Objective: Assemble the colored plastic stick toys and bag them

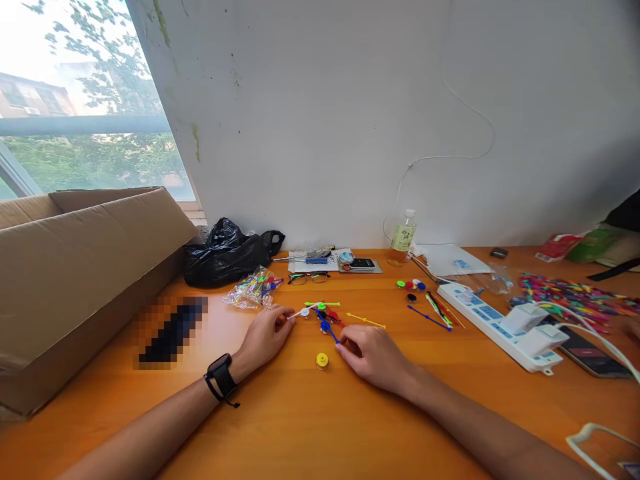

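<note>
Taking the blue arrow as the clock's centre, the wooden surface [290, 427] carries an open cardboard box [95, 260] at nine o'clock, a black plastic bag [220, 260] at ten and a white power strip [493, 327] at three. Of the two hands, the right [375, 357], at four o'clock, is nearly closed, thumb and forefinger pinching the near end of the blue arrow [331, 333]; the left [267, 337], at nine, curls loosely, fingertips at the end of the white arrow [296, 315], though whether it grips I cannot tell. A yellow arrow [366, 320] lies near three o'clock, a yellow disc [322, 361] at six.
</note>
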Demonstrator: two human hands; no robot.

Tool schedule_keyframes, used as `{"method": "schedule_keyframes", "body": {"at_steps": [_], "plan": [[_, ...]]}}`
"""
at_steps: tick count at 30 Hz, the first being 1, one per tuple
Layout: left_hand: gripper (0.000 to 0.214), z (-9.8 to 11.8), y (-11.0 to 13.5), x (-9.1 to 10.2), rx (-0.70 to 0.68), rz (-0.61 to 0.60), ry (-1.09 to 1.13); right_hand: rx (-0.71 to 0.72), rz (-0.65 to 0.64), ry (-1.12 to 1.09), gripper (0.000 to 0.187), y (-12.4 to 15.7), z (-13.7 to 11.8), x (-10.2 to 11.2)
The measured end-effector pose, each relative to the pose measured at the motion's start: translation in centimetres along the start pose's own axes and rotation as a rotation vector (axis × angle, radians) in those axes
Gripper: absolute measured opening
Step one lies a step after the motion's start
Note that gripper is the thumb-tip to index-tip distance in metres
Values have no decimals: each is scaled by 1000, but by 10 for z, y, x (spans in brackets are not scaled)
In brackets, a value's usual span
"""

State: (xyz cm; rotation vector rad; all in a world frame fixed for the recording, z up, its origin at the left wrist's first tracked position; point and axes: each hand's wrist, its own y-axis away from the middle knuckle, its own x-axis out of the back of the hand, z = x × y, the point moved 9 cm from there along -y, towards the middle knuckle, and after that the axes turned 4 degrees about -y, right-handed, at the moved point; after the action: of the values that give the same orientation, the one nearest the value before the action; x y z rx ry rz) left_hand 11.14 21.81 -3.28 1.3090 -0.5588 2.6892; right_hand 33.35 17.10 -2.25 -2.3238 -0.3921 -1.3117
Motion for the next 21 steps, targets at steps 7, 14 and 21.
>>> {"method": "schedule_keyframes", "body": {"at_steps": [7,14,21], "plan": [[38,5,0,0,-13,-31,-26,4,-14,-26,15,0,1,-5],[37,10,0,-1,-40,-36,-10,2,-3,-42,15,-1,1,-3],[37,14,1,-2,-50,-59,18,-10,9,-59,13,-2,0,-2]]}}
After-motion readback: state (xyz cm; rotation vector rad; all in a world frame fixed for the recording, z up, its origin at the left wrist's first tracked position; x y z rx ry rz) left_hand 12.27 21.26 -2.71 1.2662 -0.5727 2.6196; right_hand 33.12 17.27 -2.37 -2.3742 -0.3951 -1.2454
